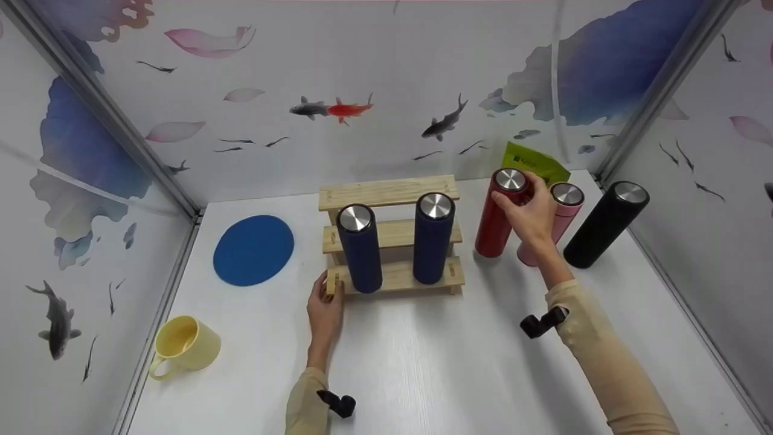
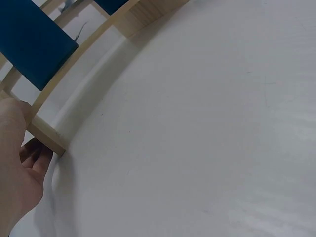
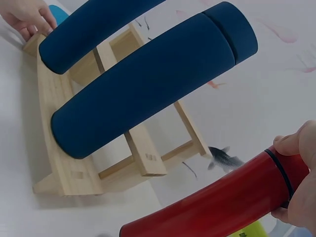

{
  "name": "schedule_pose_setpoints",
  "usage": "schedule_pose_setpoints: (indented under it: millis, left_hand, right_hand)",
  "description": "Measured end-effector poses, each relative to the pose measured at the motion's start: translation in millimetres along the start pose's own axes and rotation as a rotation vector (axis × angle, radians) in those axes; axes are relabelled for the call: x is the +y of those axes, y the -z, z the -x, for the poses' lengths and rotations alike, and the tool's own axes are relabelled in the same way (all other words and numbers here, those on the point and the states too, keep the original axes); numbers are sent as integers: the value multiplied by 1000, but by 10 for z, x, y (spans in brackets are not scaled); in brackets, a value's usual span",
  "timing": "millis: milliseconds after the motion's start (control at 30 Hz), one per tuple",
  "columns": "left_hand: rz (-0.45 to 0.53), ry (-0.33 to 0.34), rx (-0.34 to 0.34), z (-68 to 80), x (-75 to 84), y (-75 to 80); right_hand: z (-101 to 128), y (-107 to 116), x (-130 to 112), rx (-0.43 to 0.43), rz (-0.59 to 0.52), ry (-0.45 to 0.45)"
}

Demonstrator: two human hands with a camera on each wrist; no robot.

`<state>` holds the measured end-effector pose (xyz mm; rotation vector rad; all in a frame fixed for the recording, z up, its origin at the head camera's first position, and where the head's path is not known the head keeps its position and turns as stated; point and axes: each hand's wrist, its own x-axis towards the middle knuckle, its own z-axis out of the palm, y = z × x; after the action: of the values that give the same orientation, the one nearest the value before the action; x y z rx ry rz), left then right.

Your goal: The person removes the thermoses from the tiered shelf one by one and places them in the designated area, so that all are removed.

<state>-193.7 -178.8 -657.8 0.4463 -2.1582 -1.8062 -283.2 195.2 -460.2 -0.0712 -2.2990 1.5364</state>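
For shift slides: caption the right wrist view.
Right hand grips a red flask; two blue flasks stand on a stepped wooden rack.

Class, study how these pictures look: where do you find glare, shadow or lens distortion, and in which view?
Head view: glints on metal lids of the blue flasks; left wrist view: soft shadow of the wooden rack on the white table; right wrist view: lens distortion seemingly curves the red flask and rack's front board.

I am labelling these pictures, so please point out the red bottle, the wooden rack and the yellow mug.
Red bottle point(image 1: 494, 225): head view, side of its body.
Wooden rack point(image 1: 397, 234): head view, its middle shelf.
Yellow mug point(image 1: 203, 348): head view, its outer wall.
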Motion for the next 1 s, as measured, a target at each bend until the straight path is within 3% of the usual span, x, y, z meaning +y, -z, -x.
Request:
schedule_pose_setpoints:
  millis: [400,1000]
  left_hand:
    - [25,9,-10,-1,-10,-18]
    - [16,23,1,5,2,-11]
  right_hand:
    - [83,-18,226,4,-1,-88]
    - [92,26,363,6,23,-50]
